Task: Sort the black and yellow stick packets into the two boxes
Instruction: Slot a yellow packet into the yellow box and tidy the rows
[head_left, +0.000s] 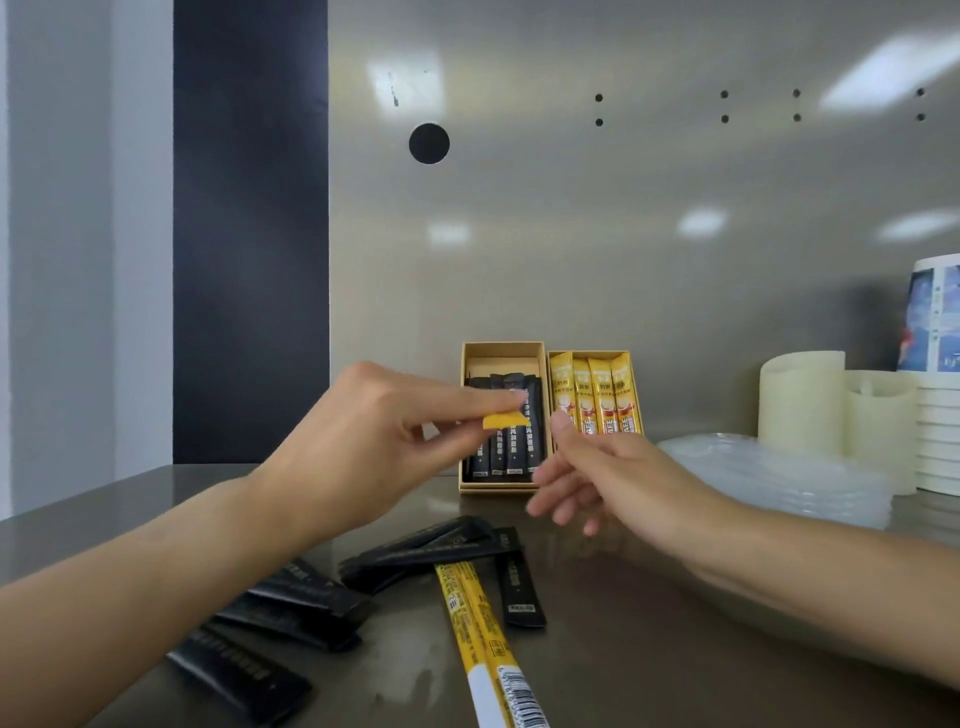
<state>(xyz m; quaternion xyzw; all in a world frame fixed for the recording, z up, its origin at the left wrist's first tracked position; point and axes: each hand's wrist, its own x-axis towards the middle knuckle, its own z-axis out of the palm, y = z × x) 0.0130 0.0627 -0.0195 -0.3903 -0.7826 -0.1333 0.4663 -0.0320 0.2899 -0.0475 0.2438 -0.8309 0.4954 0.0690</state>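
Nearest, on grey counter (675, 649): loose yellow packets (483, 639), side by side, barcode end toward camera. Loose black packets (431, 551) scattered left of and behind these.

Left hand (363, 441): raised, thumb and forefinger pinching held yellow packet (501, 420), seen end-on, in front of left box (470, 353).

Right hand (613, 478): fingers loosely spread, holding nothing, just right of held yellow packet.

Left box: open, containing boxed black packets (511, 447).

Right box (592, 355): touching left box, containing boxed yellow packets (597, 395) in a row.

Far right: clear lids (779, 478), cream cylinders (800, 400), stacked paper cups (935, 426).
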